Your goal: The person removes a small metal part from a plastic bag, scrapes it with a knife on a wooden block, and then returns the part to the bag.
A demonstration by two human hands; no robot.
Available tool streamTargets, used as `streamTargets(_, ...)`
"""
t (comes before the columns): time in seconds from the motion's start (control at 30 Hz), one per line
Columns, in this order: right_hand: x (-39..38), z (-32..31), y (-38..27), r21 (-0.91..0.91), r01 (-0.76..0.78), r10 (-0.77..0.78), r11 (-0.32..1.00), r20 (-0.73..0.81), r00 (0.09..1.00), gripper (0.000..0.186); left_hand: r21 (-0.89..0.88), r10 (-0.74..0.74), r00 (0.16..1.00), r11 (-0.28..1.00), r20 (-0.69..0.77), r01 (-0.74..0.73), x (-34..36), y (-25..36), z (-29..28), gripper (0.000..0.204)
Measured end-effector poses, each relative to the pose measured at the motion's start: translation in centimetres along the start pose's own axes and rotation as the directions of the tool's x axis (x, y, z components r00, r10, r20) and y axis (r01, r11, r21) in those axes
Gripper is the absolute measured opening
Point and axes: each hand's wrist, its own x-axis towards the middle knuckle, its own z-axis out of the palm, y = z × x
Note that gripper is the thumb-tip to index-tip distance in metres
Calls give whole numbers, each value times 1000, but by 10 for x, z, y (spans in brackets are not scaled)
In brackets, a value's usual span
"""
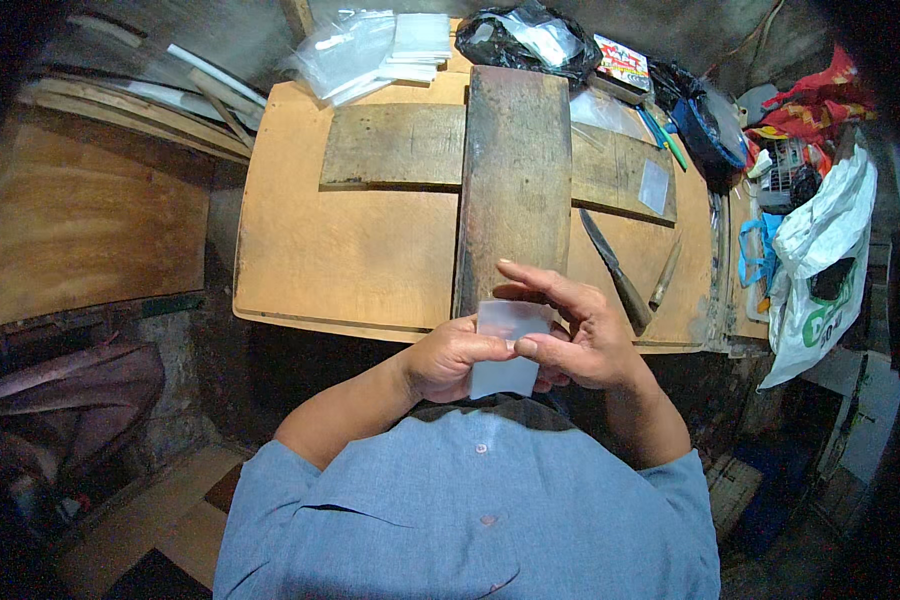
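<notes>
Close to my body, at the near edge of the table, I hold some small translucent plastic sheets; how many lie together I cannot tell. My left hand grips their left side, its thumb pressed flat on the front. My right hand pinches the right side with its thumb, while its index finger stretches out above the top edge. A worn wooden plank runs away from me just beyond the hands. To the right of it lie a knife with a dark blade and a short wooden-handled tool.
Under the plank a second board lies crosswise, with a small clear plastic piece on its right end. Stacked plastic sleeves, a black plastic bag and a printed box stand at the back. A white carrier bag hangs at right.
</notes>
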Motion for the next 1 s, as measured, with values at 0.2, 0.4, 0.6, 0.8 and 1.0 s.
streamTargets(0.2, 4, -8, 3, -211, 89, -57, 973, 150, 987, 60, -7, -19, 999, 1000, 29, 19, 4, -5, -5, 39)
streamTargets(0.4, -1, 12, 14, -197, 98, -158, 976, -321, 934, 46, -65, 109, 987, 991, -121, -118, 9, 0, 1, 37)
streamTargets(0.6, -9, 25, 38, 4, 15, -12, 1000, -420, 907, 15, 231, 190, 952, 964, -241, -134, 15, -8, -17, 32)
streamTargets(0.8, -11, 22, 49, 144, -48, 114, 988, -503, 857, 8, 697, 445, 863, 698, -238, -167, 17, -8, -27, 25)
streamTargets(1.0, -3, 44, 59, 188, -50, 143, 981, -525, 839, 19, 777, 668, 705, 566, -237, -275, 36, -21, -35, 23)
